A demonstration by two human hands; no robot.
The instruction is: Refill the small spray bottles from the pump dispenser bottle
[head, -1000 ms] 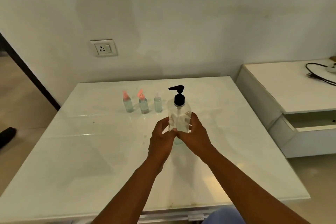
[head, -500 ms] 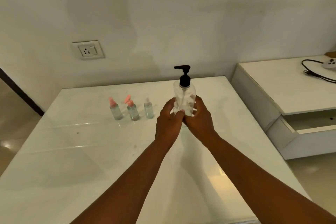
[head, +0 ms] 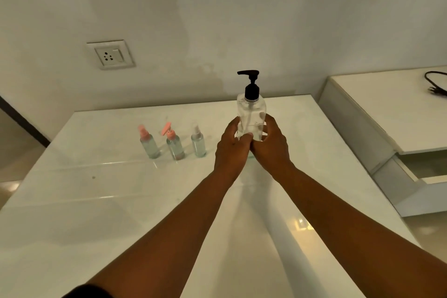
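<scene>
A clear pump dispenser bottle (head: 251, 113) with a black pump head stands upright over the white table (head: 96, 213). My left hand (head: 233, 150) and my right hand (head: 273, 147) both grip its lower part from either side. To its left, three small clear spray bottles stand in a row on the table: one with a pink top (head: 148, 143), one with a pink top and a tilted pink cap (head: 174, 144), and one with a clear top (head: 198, 141). Whether the pump bottle's base touches the table is hidden by my hands.
A wall with a socket plate (head: 110, 54) rises behind the table. To the right stands a low white cabinet (head: 387, 109) with a black cable (head: 435, 83) on top and an open drawer (head: 423, 172) below.
The pump bottle, held in both hands, has come up and moved farther from me. The view has shifted closer over the table.
</scene>
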